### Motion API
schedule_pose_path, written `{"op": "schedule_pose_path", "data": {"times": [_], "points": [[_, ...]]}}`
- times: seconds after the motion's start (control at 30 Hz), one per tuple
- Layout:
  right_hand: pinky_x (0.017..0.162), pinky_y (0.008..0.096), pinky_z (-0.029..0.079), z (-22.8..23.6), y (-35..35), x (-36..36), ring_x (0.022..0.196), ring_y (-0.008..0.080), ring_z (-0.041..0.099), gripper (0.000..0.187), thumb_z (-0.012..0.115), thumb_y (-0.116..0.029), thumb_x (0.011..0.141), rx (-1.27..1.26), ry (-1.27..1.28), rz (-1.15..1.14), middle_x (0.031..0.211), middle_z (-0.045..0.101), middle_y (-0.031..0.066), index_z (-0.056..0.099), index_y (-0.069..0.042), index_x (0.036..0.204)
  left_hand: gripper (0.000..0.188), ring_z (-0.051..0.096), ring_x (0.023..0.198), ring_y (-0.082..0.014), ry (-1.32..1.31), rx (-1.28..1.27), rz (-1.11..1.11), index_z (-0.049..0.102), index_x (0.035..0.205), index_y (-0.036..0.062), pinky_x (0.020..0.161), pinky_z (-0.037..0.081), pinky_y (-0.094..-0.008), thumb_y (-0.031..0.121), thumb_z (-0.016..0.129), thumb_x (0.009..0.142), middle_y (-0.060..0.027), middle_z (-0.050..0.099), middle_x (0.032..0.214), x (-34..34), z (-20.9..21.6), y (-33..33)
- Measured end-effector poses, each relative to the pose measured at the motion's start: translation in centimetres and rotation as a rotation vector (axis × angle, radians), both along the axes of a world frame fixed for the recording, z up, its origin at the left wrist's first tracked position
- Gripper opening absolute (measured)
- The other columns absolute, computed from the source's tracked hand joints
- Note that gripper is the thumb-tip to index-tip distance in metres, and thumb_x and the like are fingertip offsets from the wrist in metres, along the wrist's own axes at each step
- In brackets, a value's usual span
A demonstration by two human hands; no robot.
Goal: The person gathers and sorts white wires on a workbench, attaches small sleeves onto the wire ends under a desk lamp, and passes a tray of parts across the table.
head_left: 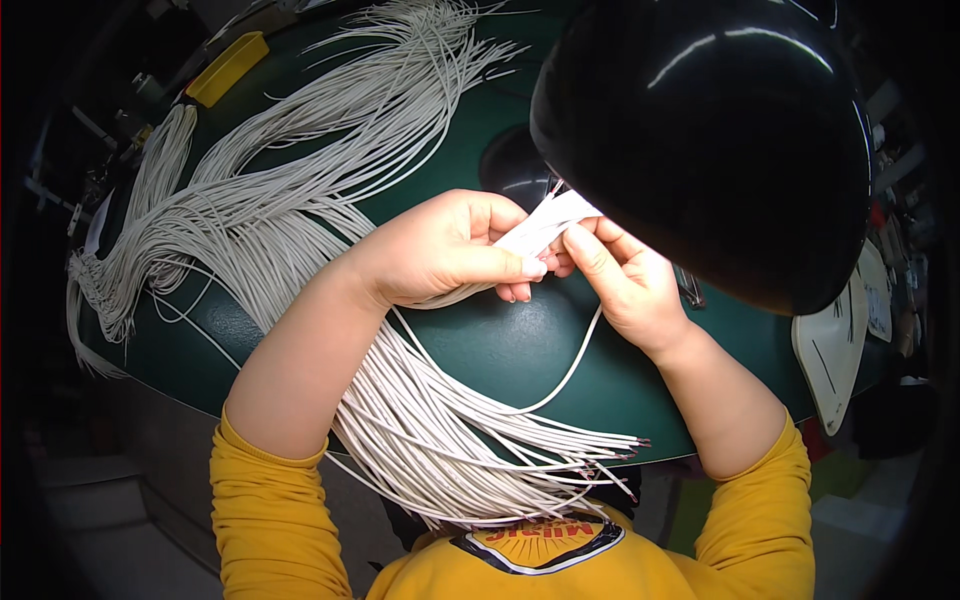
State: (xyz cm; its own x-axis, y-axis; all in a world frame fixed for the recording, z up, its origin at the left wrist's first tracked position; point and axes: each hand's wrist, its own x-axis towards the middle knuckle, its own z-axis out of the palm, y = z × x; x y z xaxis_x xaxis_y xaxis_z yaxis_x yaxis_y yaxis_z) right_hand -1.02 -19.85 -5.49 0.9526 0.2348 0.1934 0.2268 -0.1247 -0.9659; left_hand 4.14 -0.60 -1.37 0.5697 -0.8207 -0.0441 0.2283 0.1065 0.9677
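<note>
Many thin white cables (420, 400) run under my left forearm and fan out toward my lap, some with dark tips at their near ends. My left hand (440, 250) is closed, thumb over fingers, on a flat white bundle (545, 225) that looks like cables side by side; glare hides its detail. My right hand (630, 285) pinches the same bundle near its far end, close to the left fingertips. One loose cable (575, 365) curves down from below my right hand. The far tip of the bundle meets the edge of a big black dome-shaped lamp shade (700, 140).
A large heap of white cables (260, 200) spreads over the left and far side of the dark green table (490, 340). A yellow tray (228, 70) stands at the far left. At the right edge is a pale slotted panel (835, 345). The shade overhangs my right hand's far side.
</note>
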Motion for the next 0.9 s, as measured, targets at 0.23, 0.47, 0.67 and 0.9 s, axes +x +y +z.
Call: {"op": "schedule_pose_path", "data": {"times": [0.23,0.47,0.67,0.9], "points": [[0.073,0.0228,0.04,0.26,-0.12,-0.04,0.078,0.0098,0.049,0.017,0.047,-0.012,0.085,-0.136,-0.167,0.048,0.085,0.053,0.0052,0.05,0.002,0.094,0.021,0.056,0.073,-0.0118,0.069,-0.02,0.023,0.053,0.09,-0.007,0.067,0.046,-0.0214,0.004,0.06,0.073,-0.0111,0.059,0.081,-0.36,0.63,0.07],[0.071,0.0229,0.039,0.15,-0.06,-0.04,0.074,0.0101,0.048,0.019,0.044,-0.016,0.087,-0.114,-0.061,-0.02,0.083,0.051,0.004,0.051,0.001,0.093,0.019,0.056,0.071,-0.0109,0.052,-0.06,0.066,0.055,0.089,-0.0061,0.066,0.045,-0.0208,0.004,0.06,0.073,-0.0103,0.059,0.082,-0.1,0.23,-0.04],[0.071,0.0233,0.04,-0.22,-0.17,-0.06,0.074,0.0101,0.048,0.02,0.043,-0.016,0.087,0.122,0.038,-0.026,0.081,0.052,0.0045,0.053,0.001,0.09,0.02,0.055,0.069,-0.0095,0.042,-0.109,0.086,0.056,0.089,-0.0054,0.064,0.045,-0.0203,0.006,0.06,0.074,-0.0087,0.059,0.08,-0.08,0.14,-0.03],[0.072,0.0229,0.04,0.33,-0.03,-0.39,0.075,0.0102,0.048,0.013,0.047,-0.007,0.084,-0.055,-0.141,-0.035,0.082,0.052,0.0046,0.052,0.003,0.089,0.018,0.055,0.068,-0.0093,0.075,-0.083,0.102,0.057,0.086,-0.0051,0.064,0.045,-0.0201,0.008,0.06,0.074,-0.0075,0.059,0.078,-0.44,0.62,-0.07]]}}
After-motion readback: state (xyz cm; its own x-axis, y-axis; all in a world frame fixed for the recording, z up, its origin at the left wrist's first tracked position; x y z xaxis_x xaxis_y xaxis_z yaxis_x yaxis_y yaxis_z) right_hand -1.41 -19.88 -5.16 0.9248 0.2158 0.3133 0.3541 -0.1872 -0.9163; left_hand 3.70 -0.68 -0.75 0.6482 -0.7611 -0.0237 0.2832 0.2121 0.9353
